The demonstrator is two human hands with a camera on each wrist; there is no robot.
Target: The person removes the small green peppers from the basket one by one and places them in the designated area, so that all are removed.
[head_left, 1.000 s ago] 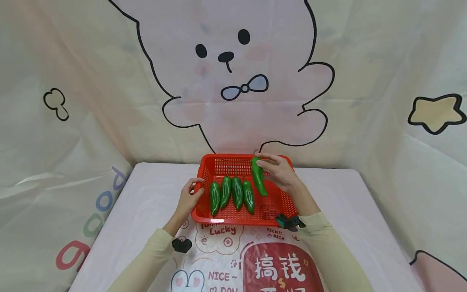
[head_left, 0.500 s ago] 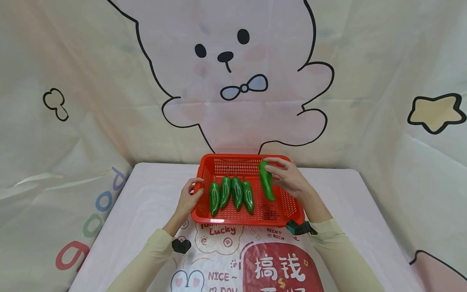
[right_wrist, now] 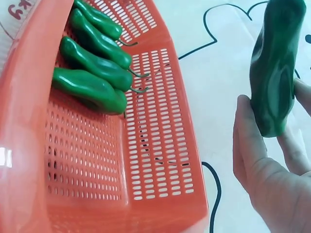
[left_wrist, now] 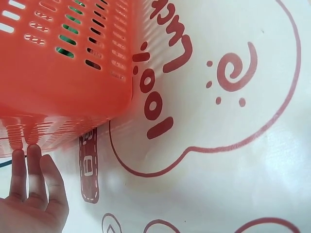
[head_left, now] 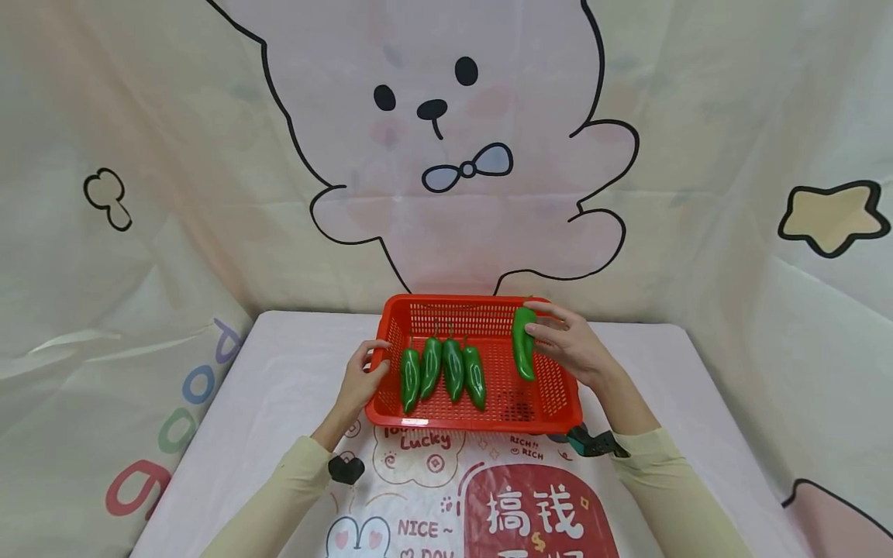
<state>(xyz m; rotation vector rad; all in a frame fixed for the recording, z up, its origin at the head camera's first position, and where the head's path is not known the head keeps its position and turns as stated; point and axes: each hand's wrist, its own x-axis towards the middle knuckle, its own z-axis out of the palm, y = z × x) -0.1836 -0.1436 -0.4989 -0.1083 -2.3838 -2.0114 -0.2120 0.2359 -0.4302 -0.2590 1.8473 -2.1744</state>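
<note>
A red plastic basket (head_left: 474, 425) with slotted sides stands on the table. Several glossy green chili peppers (head_left: 453, 369) lie side by side in its left half. My left hand (head_left: 360, 377) holds the basket's left rim; in the left wrist view its fingertips (left_wrist: 33, 151) touch the outer wall. Over the right part of the basket, my right hand (head_left: 574, 346) pinches another green chili pepper (head_left: 523, 345) between thumb and fingers, stem end up. The right wrist view shows this pepper (right_wrist: 276, 68) raised clear of the basket.
A white table cover (head_left: 293, 372) with red printed lettering lies under and in front of the basket. Behind it hangs a cloth backdrop (head_left: 446, 232) with a cartoon bear. Cloth walls also close off both sides.
My right hand has carried its chili pepper to the right, over the basket's right part. The left hand, the basket and the lying peppers stay where they were.
</note>
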